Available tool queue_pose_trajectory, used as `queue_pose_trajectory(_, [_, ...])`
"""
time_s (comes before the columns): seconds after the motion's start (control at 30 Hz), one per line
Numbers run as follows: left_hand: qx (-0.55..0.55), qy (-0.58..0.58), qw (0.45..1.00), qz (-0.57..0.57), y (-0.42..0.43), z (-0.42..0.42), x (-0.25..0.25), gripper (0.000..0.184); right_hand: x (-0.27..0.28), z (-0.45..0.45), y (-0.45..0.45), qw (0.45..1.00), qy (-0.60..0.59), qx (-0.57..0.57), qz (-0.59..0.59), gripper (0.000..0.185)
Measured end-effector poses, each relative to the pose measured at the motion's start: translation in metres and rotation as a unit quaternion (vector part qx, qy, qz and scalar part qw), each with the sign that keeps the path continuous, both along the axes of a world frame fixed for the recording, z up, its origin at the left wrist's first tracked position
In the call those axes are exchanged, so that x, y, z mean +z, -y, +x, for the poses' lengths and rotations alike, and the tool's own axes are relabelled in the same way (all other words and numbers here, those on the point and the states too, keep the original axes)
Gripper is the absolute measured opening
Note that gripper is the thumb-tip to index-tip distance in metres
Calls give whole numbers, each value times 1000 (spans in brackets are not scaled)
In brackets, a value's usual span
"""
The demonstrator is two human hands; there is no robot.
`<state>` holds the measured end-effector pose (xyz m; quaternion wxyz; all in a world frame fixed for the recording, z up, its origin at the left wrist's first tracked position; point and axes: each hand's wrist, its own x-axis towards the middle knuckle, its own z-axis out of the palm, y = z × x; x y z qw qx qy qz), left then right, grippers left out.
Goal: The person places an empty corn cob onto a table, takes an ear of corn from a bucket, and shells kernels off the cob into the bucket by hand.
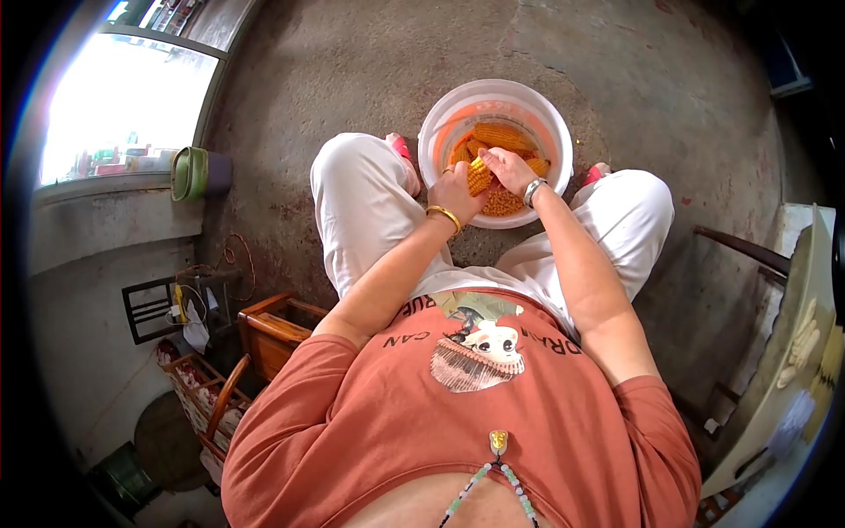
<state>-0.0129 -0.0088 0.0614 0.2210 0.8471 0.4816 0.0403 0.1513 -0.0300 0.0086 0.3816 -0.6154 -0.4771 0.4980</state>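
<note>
A yellow corn cob (478,179) is held over the white bucket (430,132). My left hand (454,193), with a gold bangle at the wrist, is wrapped round the cob's lower left side. At the cob's upper right, the fingers of my right hand (508,170) are closed against it; that wrist wears a silver bracelet. Inside the bucket lie several more corn cobs (502,135), and loose kernels (503,204) are gathered on the side nearest me. My fingers hide part of the held cob.
The bucket stands on a concrete floor (308,79) between my knees. To the left are a wooden stool (275,339), a chair (211,396) and green and purple bins (201,174) below a bright window (132,106). A table (792,378) stands at the right.
</note>
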Motion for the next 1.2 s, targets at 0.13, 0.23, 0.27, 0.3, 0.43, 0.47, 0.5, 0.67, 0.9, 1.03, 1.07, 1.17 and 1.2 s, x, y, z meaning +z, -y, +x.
queue_pose_trajectory(0.13, [16, -39, 998, -54, -1, 5, 13, 51, -4, -1, 1, 999, 38, 10, 23, 53])
queue_pose_trajectory(0.23, [8, -27, 998, -49, -2, 3, 10, 50, -5, 0, 1, 999, 48, 14, 13, 47])
queue_pose_trajectory(0.27, [7, -24, 998, -52, -2, 3, 9, 50, -9, 0, 0, 998, 51, 16, 20, 47])
queue_pose_trajectory(0.3, [6, -22, 998, -56, -3, 3, 8, 49, -9, 0, 0, 998, 53, 17, 27, 47])
queue_pose_trajectory(0.43, [3, -9, 997, -81, -5, 1, 12, 49, -8, -1, 2, 998, 42, 10, 36, 48])
queue_pose_trajectory(0.47, [4, -8, 997, -80, -5, 1, 12, 49, -7, 0, 1, 999, 38, 17, 31, 48])
queue_pose_trajectory(0.5, [5, -7, 997, -79, -5, 1, 11, 49, -5, 0, 1, 999, 35, 24, 26, 49])
queue_pose_trajectory(0.67, [9, 2, 996, -87, -8, -1, 2, 51, -1, -1, 6, 997, 54, 21, 52, 40])
queue_pose_trajectory(0.9, [18, 47, 989, -136, -17, -7, -4, 47, -12, -1, 3, 998, 0, 10, 62, 35])
queue_pose_trajectory(1.03, [20, 48, 990, -133, -16, -6, -2, 47, -4, -3, 5, 999, -4, -17, 51, 46])
queue_pose_trajectory(1.07, [21, 50, 990, -131, -16, -6, -5, 48, 0, -2, 4, 1000, -5, -10, 22, 47])
queue_pose_trajectory(1.17, [21, 52, 990, -127, -17, -6, -11, 48, 5, -4, 4, 998, 53, -1, 45, 49])
queue_pose_trajectory(1.2, [21, 51, 990, -128, -16, -6, -9, 49, 5, -5, 4, 994, 83, -1, 70, 49])
